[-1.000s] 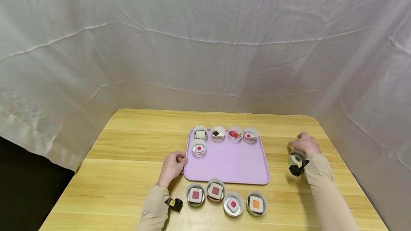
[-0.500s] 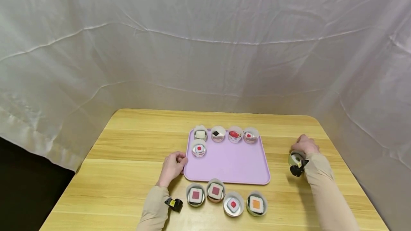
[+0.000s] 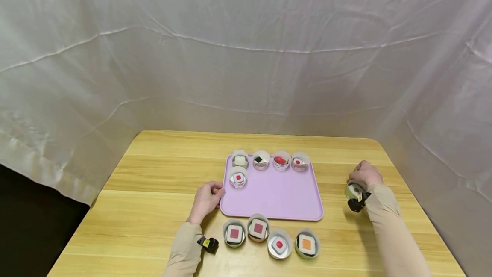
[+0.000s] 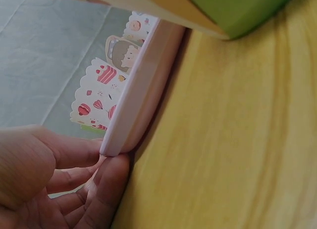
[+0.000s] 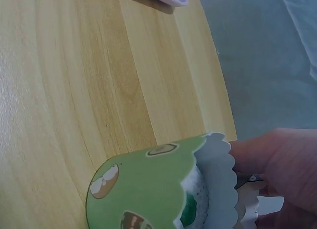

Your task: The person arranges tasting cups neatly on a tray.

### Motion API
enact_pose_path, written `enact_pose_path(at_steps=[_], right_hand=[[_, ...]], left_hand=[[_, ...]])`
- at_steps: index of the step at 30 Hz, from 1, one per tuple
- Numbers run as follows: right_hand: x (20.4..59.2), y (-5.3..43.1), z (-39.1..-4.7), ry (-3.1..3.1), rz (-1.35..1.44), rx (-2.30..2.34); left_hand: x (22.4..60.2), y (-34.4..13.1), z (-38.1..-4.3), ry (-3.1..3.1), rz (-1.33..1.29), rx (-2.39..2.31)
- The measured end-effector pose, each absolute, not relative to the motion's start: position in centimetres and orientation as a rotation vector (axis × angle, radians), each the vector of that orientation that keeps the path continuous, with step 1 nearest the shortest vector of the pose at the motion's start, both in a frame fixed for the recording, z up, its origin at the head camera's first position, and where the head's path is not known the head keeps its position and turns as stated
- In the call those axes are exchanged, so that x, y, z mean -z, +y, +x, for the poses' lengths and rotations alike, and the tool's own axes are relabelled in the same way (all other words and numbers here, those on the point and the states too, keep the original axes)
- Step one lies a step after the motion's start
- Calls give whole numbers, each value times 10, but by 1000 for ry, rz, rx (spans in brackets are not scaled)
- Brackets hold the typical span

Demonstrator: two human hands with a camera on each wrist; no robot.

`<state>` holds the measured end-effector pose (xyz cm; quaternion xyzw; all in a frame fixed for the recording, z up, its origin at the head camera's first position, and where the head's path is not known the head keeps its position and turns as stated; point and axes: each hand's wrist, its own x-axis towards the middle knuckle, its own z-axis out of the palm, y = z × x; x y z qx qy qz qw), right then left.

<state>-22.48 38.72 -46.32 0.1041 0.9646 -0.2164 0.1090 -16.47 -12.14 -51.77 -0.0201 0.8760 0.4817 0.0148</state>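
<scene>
My left hand (image 3: 206, 200) pinches the left edge of a lilac tray (image 3: 276, 200). In the left wrist view its thumb and a finger (image 4: 111, 179) meet at the tray's corner. To the right of the tray, my right hand (image 3: 367, 173) is bent down behind a green paper cup (image 5: 138, 194) with a scalloped rim and a toy sushi roll inside. In the right wrist view its fingers curl around a cream scalloped paper cup (image 5: 247, 204), mostly hidden behind the green one. Several paper cups with toy sushi stand on the tray, including one with a red centre (image 3: 238, 178).
Along the tray's front edge stand several more cups, among them one with an orange-centred roll (image 3: 307, 245) and one with a purple-centred roll (image 3: 234, 235). A pale cloth (image 3: 246, 54) hangs behind the wooden table (image 3: 153, 225) and at its sides.
My right hand has drawn its fingers in, from spread above and behind the green cup to bent down close behind it. My left hand and the tray have stayed put.
</scene>
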Motion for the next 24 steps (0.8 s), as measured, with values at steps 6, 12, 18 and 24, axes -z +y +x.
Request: enact_pose_path(at_steps=[6, 12, 18, 24], right_hand=[[463, 387, -223, 2844, 325, 650], [463, 384, -220, 2860, 346, 704], [462, 380, -218, 2873, 369, 770], [463, 374, -217, 2918, 341, 829]], left_hand=[[518, -122, -165, 2729, -49, -1501], [518, -122, -165, 2727, -48, -1499], [517, -122, -164, 2730, -54, -1492], [517, -121, -164, 2728, -63, -1489]])
